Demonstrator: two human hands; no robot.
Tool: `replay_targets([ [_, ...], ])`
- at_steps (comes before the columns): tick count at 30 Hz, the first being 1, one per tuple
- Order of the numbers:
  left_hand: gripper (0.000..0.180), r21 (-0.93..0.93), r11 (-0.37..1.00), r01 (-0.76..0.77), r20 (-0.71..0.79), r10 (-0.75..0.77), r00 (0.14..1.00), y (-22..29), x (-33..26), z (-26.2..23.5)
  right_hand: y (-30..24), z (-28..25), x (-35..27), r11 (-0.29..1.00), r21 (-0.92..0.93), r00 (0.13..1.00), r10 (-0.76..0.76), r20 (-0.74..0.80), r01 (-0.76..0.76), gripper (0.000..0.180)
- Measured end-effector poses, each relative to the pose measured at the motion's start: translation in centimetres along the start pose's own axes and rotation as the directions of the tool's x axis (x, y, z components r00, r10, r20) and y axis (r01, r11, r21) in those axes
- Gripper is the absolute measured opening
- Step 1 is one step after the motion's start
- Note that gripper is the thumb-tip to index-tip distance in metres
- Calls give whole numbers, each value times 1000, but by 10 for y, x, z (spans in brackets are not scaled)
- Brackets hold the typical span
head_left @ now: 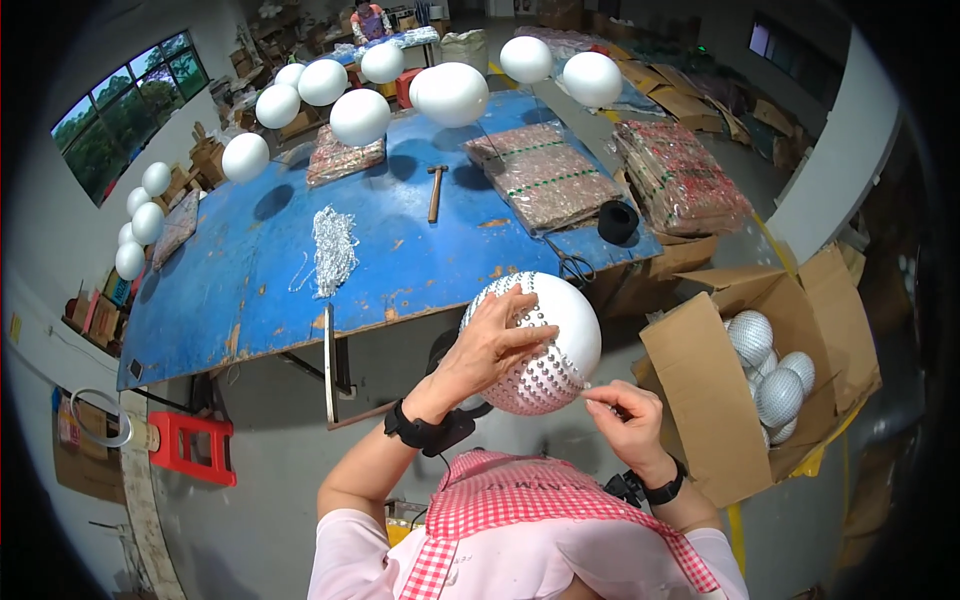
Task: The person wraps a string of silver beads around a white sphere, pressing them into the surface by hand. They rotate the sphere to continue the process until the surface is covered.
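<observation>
The left hand (497, 338) spreads over the top of a large white foam ball partly studded with silver beads (535, 343), steadying it in the air below the blue tabletop (400, 260) edge. The right hand (620, 410) sits just beneath the ball's lower right, fingertips pinched together on something too small to make out (likely a pin), at the beaded patch.

Worn blue table (270, 290), grey floor (260, 500)
</observation>
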State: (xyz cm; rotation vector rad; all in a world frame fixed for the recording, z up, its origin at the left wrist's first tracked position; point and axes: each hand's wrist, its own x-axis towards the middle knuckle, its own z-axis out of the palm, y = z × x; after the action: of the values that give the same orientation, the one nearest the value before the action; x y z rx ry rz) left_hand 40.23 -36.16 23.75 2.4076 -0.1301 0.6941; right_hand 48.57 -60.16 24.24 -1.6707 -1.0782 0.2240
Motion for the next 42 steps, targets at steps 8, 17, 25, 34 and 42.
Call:
replay_targets([
  [8, 31, -115, 992, 58, 17, -56, 998, -9, 3, 2, 4, 3, 2, 962, -272, 988, -67, -139, 26, 24],
  [17, 38, 54, 991, 124, 97, -128, 987, -9, 10, -10, 3, 6, 13, 940, -337, 995, -74, -68, 47, 19],
  [25, 42, -98, 990, 99, 72, -92, 993, -13, 10, -3, 18, 4, 17, 882, 333, 942, 323, 91, -334, 12],
  [34, 38, -66, 994, 86, 62, -81, 995, -13, 11, -4, 37, 6, 19, 777, 346, 850, 489, 195, -526, 11],
  [42, 38, -225, 944, 244, 99, -227, 969, -17, 10, -7, 57, 2, 10, 808, 83, 796, 548, 258, -583, 18],
])
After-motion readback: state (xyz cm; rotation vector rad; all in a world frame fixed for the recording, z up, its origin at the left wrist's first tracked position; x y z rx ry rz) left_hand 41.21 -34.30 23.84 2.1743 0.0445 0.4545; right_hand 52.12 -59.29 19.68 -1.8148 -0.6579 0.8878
